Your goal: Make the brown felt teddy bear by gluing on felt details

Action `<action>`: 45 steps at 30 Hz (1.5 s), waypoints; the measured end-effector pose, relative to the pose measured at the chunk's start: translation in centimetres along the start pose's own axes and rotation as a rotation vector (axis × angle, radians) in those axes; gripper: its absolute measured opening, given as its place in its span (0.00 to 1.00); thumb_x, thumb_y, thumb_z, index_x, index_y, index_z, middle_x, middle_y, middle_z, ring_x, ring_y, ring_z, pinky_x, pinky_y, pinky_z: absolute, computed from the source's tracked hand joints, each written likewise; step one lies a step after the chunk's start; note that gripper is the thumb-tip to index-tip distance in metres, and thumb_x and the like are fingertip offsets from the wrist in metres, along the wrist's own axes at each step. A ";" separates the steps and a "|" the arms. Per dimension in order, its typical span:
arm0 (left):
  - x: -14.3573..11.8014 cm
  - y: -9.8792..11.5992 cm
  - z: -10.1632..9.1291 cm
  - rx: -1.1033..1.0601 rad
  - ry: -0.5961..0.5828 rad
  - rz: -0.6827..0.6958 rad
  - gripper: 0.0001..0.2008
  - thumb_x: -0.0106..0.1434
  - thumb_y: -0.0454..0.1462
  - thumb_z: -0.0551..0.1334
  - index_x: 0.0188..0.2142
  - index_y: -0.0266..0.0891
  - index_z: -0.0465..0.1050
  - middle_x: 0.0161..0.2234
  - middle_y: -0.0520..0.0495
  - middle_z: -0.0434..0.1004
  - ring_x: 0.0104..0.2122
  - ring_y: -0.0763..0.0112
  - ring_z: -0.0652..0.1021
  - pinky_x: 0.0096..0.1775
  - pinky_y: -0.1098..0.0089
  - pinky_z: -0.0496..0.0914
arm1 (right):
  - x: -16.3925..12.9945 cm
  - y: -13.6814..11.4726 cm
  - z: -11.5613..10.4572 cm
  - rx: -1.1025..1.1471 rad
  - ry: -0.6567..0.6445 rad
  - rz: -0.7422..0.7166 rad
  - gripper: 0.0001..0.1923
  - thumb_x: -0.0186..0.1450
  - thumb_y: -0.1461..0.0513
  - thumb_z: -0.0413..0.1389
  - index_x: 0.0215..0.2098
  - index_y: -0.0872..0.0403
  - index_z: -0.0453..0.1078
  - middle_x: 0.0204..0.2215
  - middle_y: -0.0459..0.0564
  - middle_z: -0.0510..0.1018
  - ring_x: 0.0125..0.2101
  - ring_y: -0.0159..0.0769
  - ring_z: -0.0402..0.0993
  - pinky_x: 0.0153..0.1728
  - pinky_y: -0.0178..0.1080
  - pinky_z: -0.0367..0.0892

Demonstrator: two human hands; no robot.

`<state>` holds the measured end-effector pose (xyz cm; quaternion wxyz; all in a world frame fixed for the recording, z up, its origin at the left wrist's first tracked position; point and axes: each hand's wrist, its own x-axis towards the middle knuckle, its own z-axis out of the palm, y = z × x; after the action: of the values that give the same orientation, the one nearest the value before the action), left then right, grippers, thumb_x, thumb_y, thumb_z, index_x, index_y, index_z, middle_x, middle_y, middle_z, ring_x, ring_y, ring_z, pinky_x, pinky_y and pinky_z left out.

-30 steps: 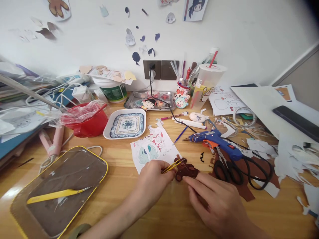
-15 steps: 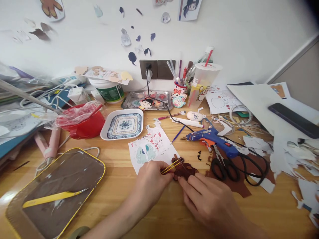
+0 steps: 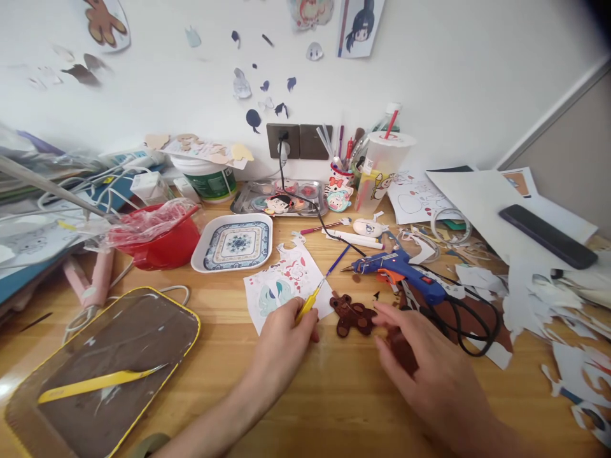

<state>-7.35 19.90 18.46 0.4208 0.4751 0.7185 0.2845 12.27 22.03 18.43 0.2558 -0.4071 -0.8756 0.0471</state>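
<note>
Yellow tweezers (image 3: 309, 301) are pinched in my left hand (image 3: 285, 338), their metal tips pointing up and away over the printed paper sheet (image 3: 281, 280). A dark brown bear-shaped cutout (image 3: 352, 315) with lighter round patches lies flat on the wooden table, between my hands. My right hand (image 3: 429, 375) hovers at the bear's right side, thumb and fingers apart, with nothing seen in them. Just beyond the bear lies a tiny black scrap (image 3: 377, 296). Brown sheet material (image 3: 477, 324) lies partly hidden behind my right hand.
A blue glue gun (image 3: 405, 270) with its black cable lies at right, amid paper scraps (image 3: 529, 299). At left are a brown mat (image 3: 128, 337) with other yellow tweezers (image 3: 95, 385), a patterned tray (image 3: 233, 270) and a red container (image 3: 167, 245). A lidded cup (image 3: 382, 172) stands behind.
My right hand has lifted off the bear and moved right, its fingers spreading. My left hand has drawn the tweezers away from the bear, leaving it uncovered. The view has shifted slightly.
</note>
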 end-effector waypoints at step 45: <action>-1.5 0.8 1.5 -0.596 -0.055 0.017 0.13 0.49 0.38 0.64 0.32 0.35 0.65 0.25 0.54 0.68 0.13 0.86 0.60 0.13 0.80 0.59 | 1.0 -1.0 1.1 -0.135 0.297 -0.080 0.26 0.58 0.61 0.55 0.52 0.63 0.58 0.35 0.55 0.73 0.35 0.38 0.68 0.36 0.40 0.66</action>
<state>-5.41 18.80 18.87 0.5585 0.3441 0.5877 0.4736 10.54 22.23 18.20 0.3562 -0.3904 -0.8449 -0.0825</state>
